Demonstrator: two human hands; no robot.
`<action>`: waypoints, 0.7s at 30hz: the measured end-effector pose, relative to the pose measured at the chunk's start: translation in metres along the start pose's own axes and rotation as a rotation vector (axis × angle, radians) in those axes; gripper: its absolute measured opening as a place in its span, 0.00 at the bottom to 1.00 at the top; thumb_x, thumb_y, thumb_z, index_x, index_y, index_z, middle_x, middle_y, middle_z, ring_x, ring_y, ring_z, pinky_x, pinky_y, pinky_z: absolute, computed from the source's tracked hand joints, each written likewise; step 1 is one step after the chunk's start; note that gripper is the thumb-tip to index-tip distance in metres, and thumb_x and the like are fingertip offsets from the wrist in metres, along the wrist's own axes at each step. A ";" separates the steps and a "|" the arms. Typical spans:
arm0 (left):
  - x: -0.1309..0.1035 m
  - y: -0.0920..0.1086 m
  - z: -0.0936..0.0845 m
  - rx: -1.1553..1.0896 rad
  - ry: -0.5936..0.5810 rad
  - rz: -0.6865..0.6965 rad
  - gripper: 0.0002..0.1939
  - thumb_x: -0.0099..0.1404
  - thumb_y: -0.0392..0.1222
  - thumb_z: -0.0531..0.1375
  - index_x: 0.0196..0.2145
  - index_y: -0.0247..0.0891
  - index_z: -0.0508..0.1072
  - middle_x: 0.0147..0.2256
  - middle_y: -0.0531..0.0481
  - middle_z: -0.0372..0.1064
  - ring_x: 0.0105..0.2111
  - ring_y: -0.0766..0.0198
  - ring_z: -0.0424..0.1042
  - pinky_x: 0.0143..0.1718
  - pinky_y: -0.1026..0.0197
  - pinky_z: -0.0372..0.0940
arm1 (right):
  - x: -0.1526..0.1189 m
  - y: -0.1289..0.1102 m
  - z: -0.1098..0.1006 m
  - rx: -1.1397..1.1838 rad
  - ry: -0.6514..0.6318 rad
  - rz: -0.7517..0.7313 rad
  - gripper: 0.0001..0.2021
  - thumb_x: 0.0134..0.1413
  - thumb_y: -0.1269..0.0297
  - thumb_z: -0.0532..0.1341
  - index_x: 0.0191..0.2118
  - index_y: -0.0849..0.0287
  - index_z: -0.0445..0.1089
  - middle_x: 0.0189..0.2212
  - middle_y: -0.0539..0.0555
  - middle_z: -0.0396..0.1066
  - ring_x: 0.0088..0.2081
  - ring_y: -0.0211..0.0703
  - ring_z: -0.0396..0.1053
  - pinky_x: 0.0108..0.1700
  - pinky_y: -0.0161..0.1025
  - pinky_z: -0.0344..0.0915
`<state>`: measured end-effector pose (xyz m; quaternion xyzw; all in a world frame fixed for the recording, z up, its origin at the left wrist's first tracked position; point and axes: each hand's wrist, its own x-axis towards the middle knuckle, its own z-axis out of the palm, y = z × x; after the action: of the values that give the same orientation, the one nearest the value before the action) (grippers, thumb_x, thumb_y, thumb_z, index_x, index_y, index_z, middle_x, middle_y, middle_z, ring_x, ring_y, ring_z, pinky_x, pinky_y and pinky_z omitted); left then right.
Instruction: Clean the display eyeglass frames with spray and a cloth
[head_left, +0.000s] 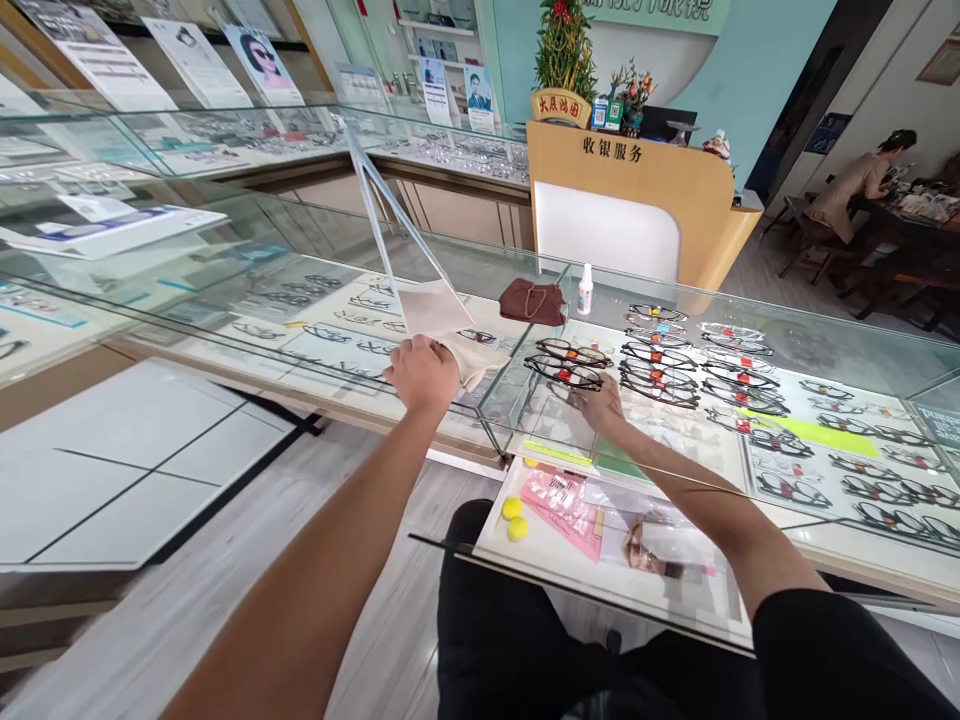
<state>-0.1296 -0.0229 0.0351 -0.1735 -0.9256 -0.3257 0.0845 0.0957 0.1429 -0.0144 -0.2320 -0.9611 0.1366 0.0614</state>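
Observation:
My left hand [424,375] is closed on a beige cloth [480,362] on the glass countertop. Just behind it a clear, triangular-looking panel [409,235] stands up, with a beige patch showing at its base. My right hand [600,405] reaches into the display case, its fingers curled at the lower rim of dark-framed eyeglasses [564,373] that carry an orange tag. Some of those fingertips are hidden. Right behind lies another dark pair of eyeglasses [574,352]. Rows of tagged eyeglasses [660,385] extend to the right of my hand.
A brown pouch [531,302] and a white spray bottle [585,290] stand beyond my hands. Before me, an open drawer [495,535] holds pink leaflets and yellow round pieces. A glass edge [585,598] crosses my lap. A wooden counter [637,170] stands behind; a person [851,190] sits far right.

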 end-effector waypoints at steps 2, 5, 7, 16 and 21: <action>0.000 0.000 0.000 0.002 -0.008 0.005 0.17 0.73 0.37 0.51 0.49 0.33 0.77 0.59 0.22 0.74 0.65 0.27 0.68 0.66 0.22 0.60 | -0.024 -0.006 0.002 0.042 -0.077 -0.020 0.18 0.72 0.55 0.66 0.60 0.59 0.75 0.58 0.60 0.77 0.56 0.51 0.77 0.60 0.57 0.77; 0.000 0.000 0.001 0.000 -0.015 0.013 0.17 0.73 0.37 0.51 0.50 0.33 0.78 0.59 0.22 0.74 0.65 0.27 0.68 0.66 0.23 0.60 | -0.065 -0.020 -0.003 0.131 -0.188 -0.117 0.18 0.73 0.54 0.66 0.61 0.55 0.74 0.61 0.59 0.75 0.56 0.50 0.77 0.58 0.53 0.78; 0.001 0.000 0.002 -0.006 -0.013 0.011 0.16 0.73 0.37 0.52 0.50 0.33 0.78 0.59 0.22 0.74 0.65 0.27 0.68 0.66 0.24 0.60 | -0.090 -0.028 -0.011 0.188 -0.254 -0.180 0.17 0.72 0.54 0.66 0.61 0.53 0.75 0.62 0.59 0.74 0.57 0.51 0.77 0.58 0.51 0.78; 0.001 0.003 0.003 0.033 -0.011 -0.007 0.17 0.73 0.36 0.53 0.51 0.32 0.78 0.59 0.24 0.74 0.64 0.29 0.69 0.66 0.28 0.61 | -0.149 -0.031 -0.076 0.385 -0.514 -0.385 0.21 0.71 0.53 0.67 0.62 0.59 0.74 0.59 0.60 0.76 0.55 0.51 0.78 0.56 0.54 0.79; 0.001 0.004 0.001 0.054 -0.028 0.012 0.18 0.73 0.36 0.52 0.52 0.30 0.78 0.59 0.24 0.75 0.64 0.28 0.69 0.66 0.28 0.61 | -0.127 -0.029 -0.151 0.516 -0.493 -0.356 0.16 0.72 0.51 0.64 0.44 0.58 0.83 0.45 0.58 0.81 0.46 0.46 0.79 0.53 0.44 0.73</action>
<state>-0.1287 -0.0189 0.0370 -0.1811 -0.9341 -0.2974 0.0783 0.2232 0.0946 0.1308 0.0011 -0.9063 0.4126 -0.0921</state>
